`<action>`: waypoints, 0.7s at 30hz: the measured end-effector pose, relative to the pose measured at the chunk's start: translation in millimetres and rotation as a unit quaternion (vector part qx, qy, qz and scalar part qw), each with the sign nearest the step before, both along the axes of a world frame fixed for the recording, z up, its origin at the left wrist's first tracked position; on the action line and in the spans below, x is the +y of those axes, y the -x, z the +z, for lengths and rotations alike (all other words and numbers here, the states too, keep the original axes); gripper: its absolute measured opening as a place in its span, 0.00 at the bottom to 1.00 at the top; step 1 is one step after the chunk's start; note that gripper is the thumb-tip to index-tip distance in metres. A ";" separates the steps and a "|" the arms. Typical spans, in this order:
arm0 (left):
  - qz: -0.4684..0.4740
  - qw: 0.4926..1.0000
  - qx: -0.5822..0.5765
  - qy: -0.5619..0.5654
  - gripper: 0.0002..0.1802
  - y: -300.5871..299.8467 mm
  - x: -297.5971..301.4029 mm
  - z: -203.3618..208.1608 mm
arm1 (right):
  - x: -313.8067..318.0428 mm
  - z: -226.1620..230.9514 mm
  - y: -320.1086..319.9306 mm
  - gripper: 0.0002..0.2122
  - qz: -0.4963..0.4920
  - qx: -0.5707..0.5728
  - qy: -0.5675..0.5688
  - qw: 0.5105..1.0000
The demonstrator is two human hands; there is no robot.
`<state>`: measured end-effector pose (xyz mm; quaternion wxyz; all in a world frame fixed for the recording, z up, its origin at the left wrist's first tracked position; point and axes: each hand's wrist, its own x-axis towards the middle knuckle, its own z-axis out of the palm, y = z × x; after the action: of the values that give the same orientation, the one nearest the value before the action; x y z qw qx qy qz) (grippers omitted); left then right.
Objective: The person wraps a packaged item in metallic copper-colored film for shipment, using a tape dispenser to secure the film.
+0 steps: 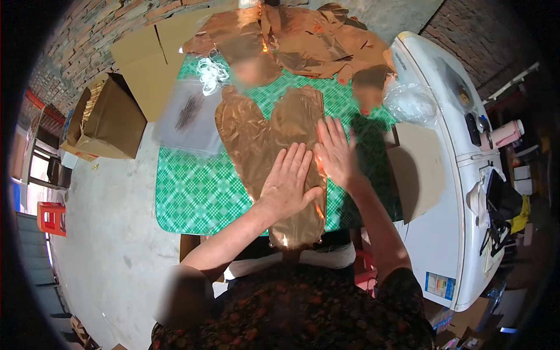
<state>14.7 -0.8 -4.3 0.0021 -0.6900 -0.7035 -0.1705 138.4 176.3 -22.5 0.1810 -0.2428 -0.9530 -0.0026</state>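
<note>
A flat, uninflated copper-coloured foil balloon [252,149] lies on the table with two rounded lobes at its far end. Its near end reaches over the table's front edge toward my body. My left hand [290,181] rests palm down on the middle of the foil, fingers stretched out. Just to the right, my right hand [337,153] lies along the foil's right edge, fingers extended and partly over the green cloth. Neither hand grips anything. Across the far end of the table spreads a pile of similar flat copper foil pieces [315,49].
The table has a green checked cloth [192,195]. Clear plastic bags [189,122] and a bundle of white ribbon [213,74] lie at the left. An open cardboard box [119,125] stands on the floor. At the right are clear plastic [411,102], cardboard [417,175] and a white fridge [431,245].
</note>
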 end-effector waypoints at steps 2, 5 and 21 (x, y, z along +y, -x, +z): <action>0.000 1.000 0.005 0.006 0.50 0.2 -1.2 0.1 | 11.9 2.7 6.6 0.29 -0.031 -0.066 -0.078 0.994; 0.000 1.000 0.011 0.011 0.50 -0.2 -0.6 -1.1 | 17.8 4.6 16.2 0.29 -0.041 -0.064 -0.061 0.995; 0.007 1.000 0.000 -0.019 0.48 1.1 0.1 -0.1 | 19.5 9.6 32.7 0.28 -0.015 -0.002 -0.014 1.000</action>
<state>13.7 -0.7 -4.4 0.0160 -0.6848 -0.7050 -0.1839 105.7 195.7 -12.9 0.1821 -0.2547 -0.9495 -0.0193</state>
